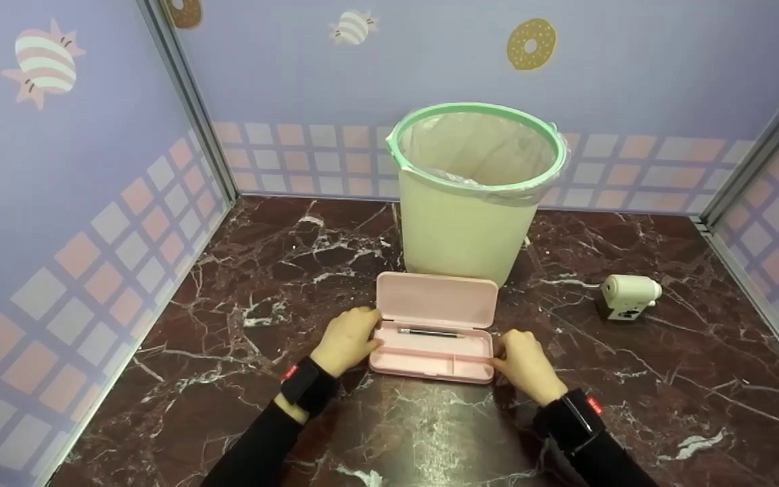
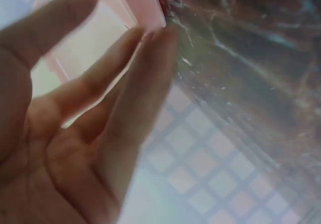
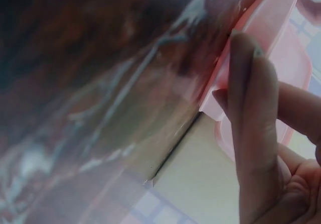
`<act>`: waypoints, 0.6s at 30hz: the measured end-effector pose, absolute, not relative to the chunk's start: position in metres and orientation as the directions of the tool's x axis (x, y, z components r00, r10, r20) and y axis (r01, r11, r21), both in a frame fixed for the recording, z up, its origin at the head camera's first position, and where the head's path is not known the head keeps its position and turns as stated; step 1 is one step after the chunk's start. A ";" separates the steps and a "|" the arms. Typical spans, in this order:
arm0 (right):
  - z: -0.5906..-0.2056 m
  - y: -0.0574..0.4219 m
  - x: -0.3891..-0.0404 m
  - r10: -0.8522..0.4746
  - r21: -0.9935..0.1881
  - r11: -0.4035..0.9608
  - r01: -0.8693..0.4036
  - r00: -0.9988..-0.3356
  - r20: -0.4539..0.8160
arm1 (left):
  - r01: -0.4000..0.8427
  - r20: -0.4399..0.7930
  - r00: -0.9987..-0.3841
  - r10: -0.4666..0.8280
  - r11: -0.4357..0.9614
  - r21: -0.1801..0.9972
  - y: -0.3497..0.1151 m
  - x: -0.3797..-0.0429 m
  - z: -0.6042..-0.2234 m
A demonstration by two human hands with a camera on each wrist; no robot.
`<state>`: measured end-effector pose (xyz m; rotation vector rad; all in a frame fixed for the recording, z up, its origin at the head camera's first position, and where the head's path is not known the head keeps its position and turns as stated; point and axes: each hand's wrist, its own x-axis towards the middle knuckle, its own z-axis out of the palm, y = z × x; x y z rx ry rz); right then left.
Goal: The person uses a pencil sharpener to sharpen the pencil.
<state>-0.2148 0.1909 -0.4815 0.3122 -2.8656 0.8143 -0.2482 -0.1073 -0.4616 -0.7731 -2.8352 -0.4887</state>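
A pink pencil case [image 1: 433, 362] lies with its lid [image 1: 437, 299] raised on the dark marbled tabletop. A dark pencil [image 1: 430, 333] lies in its long rear compartment; dividers separate the front part. At the case's left end is my left hand [image 1: 347, 341], its fingertips and thumb against or very near the side. My right hand [image 1: 528, 365] is at the opposite end, thumb by the front corner. In the left wrist view, the fingers [image 2: 135, 93] are nearly straight, close to the pink edge. The right wrist view shows long, extended fingers [image 3: 258, 118] beside the case, partly covering it.
Directly behind the lid stands a tall pale-green bin [image 1: 464, 237] with a green rim and a clear liner. A small pale-green pencil sharpener with a crank [image 1: 629, 296] sits to the right. Patterned panels [image 1: 308, 81] enclose the tabletop at the back and sides.
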 end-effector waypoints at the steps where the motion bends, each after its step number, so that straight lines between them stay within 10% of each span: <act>1: -0.482 0.191 -0.215 -0.159 -0.497 0.834 -0.238 -0.967 0.196 | 0.538 0.262 -0.838 0.479 0.807 0.244 -0.103 -0.248 -0.461; 9: -0.483 0.194 -0.216 -0.160 -0.486 0.840 -0.240 -0.967 0.200 | 0.720 0.266 -0.677 0.686 0.692 0.047 -0.063 -0.258 -0.466; 18: -0.483 0.192 -0.218 -0.184 -0.467 0.845 -0.262 -0.961 0.206 | 0.693 0.253 -0.691 0.677 0.720 -0.035 -0.042 -0.267 -0.472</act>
